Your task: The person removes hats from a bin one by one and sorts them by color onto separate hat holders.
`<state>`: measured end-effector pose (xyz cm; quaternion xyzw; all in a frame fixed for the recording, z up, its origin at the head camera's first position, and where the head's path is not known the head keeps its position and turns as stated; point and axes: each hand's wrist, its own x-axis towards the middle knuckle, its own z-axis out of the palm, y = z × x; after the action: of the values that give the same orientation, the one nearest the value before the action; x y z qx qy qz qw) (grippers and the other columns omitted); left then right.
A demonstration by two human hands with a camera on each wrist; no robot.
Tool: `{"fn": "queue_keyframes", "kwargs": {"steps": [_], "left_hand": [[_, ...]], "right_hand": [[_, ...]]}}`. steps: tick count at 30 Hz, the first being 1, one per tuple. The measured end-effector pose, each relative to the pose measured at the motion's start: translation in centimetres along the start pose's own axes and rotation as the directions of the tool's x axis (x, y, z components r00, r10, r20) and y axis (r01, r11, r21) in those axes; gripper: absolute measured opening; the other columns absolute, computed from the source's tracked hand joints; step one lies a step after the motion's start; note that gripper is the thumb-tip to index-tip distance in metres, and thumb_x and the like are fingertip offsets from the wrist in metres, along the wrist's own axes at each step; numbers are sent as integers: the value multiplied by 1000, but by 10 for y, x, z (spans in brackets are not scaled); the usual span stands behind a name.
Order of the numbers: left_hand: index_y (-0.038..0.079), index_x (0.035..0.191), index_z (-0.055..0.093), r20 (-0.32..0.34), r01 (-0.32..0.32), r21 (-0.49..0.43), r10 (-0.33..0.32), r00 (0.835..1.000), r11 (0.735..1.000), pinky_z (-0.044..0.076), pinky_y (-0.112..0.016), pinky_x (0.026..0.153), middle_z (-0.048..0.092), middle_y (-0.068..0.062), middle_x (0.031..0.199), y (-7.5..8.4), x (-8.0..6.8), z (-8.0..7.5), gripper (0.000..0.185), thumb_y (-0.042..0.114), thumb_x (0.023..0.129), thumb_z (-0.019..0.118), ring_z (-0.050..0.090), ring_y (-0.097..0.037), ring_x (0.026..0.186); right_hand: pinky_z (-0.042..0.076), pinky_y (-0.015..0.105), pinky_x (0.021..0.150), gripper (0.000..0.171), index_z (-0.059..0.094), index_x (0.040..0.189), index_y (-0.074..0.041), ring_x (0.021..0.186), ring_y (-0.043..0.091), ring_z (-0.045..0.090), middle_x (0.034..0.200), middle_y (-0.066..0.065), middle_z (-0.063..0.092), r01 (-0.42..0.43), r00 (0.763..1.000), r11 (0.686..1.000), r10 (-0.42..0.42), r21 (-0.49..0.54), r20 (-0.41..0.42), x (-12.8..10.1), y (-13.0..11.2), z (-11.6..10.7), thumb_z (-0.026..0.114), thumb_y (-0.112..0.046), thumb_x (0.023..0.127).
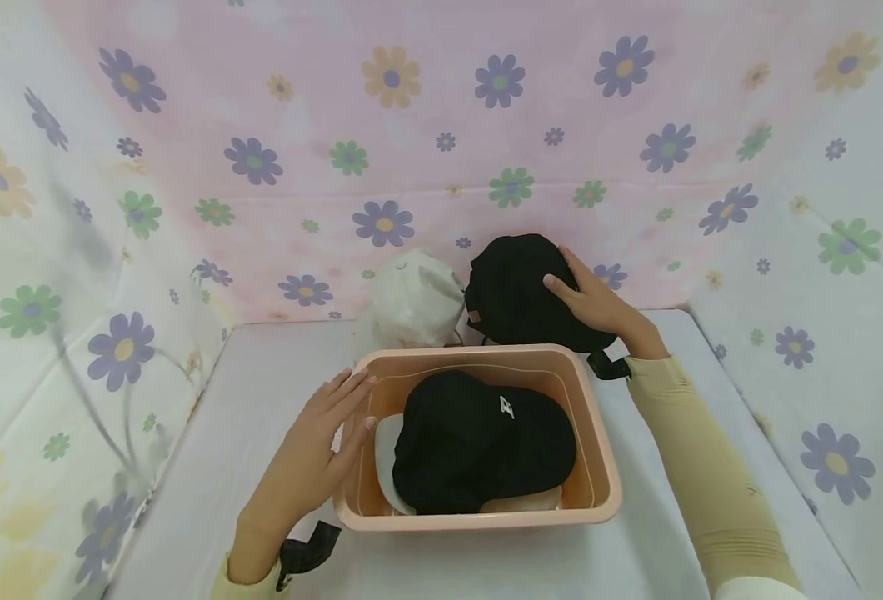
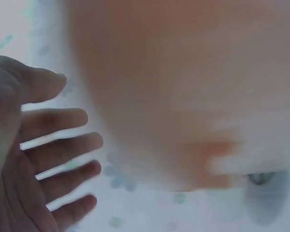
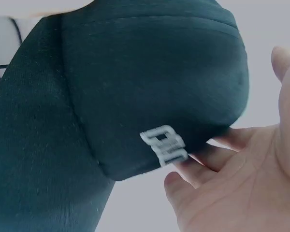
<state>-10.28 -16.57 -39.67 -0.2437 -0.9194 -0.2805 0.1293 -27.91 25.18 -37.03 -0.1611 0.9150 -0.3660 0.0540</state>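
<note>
A black cap [image 1: 524, 287] sits at the back of the table, behind the basin. My right hand [image 1: 595, 296] is at its right side, fingers extended and touching it. In the right wrist view, the fingers reach along the edge of the black cap [image 3: 154, 87] near a white emblem, while the thumb stands apart. My left hand [image 1: 310, 450] is held with straight fingers by the left wall of the peach-coloured basin [image 1: 479, 523]. Inside the basin lies another black cap [image 1: 449, 450] with a white mark, over a pale cap [image 1: 387, 458].
A white cap [image 1: 415, 300] stands at the back, left of the rear black cap. Behind them rises a flower-patterned cloth [image 1: 441, 100], which continues along both sides. The table [image 1: 261, 367] has a pale cover.
</note>
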Motion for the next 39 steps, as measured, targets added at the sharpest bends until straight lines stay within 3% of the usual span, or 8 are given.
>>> {"fn": "queue_keyframes", "kwargs": {"steps": [5, 9, 17, 21, 28, 31, 34, 39], "left_hand": [[7, 139, 63, -145, -147, -107, 131, 981, 983, 41, -40, 115, 62, -11, 141, 9, 19, -23, 45, 3, 94, 69, 52, -31, 137], [7, 131, 68, -230, -237, -303, 171, 958, 923, 41, -26, 113, 69, -10, 129, 15, 45, -31, 38, -4, 95, 62, 60, -23, 128], [0, 127, 66, -139, -167, -640, 100, 985, 750, 46, -38, 109, 70, -17, 123, 26, 108, -27, 28, 4, 104, 51, 61, -20, 123], [-3, 129, 64, -102, -137, -665, 93, 990, 734, 43, -42, 113, 67, -21, 127, 29, 139, -16, 30, 7, 104, 49, 59, -23, 126], [-4, 135, 59, -21, 13, -668, -36, 999, 744, 45, -43, 111, 63, -20, 133, 29, 183, 12, 35, 12, 106, 45, 57, -28, 128], [-4, 139, 54, 32, 116, -682, -128, 991, 722, 45, -45, 111, 58, -20, 139, 27, 196, 24, 39, 15, 108, 43, 54, -31, 132], [0, 146, 49, 126, 254, -709, -236, 963, 657, 43, -46, 112, 51, -19, 148, 25, 207, 34, 44, 22, 109, 41, 49, -35, 136], [-2, 157, 30, 329, 474, -754, -363, 872, 454, 38, -42, 118, 39, -22, 158, 25, 223, 47, 55, 27, 111, 37, 40, -32, 146]], "right_hand": [[17, 62, 122, 72, 5, 164, -5, 153, 44, 18, 169, 23, 10, 1, 1000, 997, -1, 77, 4, -21, 6, -5, 36, -43, 111], [19, 61, 122, 69, 8, 163, -3, 153, 45, 19, 168, 24, 13, 1, 999, 990, 3, 139, -33, -35, 19, -8, 39, -36, 111], [18, 61, 122, 70, 7, 162, 2, 153, 47, 15, 166, 29, 12, -127, 981, 967, 156, 220, -118, -45, 49, -1, 36, -37, 111], [17, 63, 122, 74, 5, 161, 5, 153, 49, 12, 166, 30, 9, -201, 968, 951, 230, 236, -103, -42, 56, 7, 34, -42, 110], [18, 62, 122, 73, 9, 158, 10, 152, 50, 15, 164, 34, 12, -233, 949, 934, 279, 271, -144, -37, 62, 11, 34, -39, 110], [22, 61, 121, 72, 11, 157, 12, 151, 51, 19, 162, 36, 15, -236, 941, 928, 292, 288, -169, -37, 65, 10, 37, -36, 110], [24, 61, 120, 71, 15, 157, 13, 149, 51, 23, 161, 37, 20, -246, 933, 924, 308, 293, -186, -38, 66, 9, 39, -34, 109], [29, 60, 118, 71, 17, 156, 13, 145, 51, 32, 158, 38, 25, -264, 921, 899, 343, 350, -186, -40, 70, 6, 40, -35, 108]]}}
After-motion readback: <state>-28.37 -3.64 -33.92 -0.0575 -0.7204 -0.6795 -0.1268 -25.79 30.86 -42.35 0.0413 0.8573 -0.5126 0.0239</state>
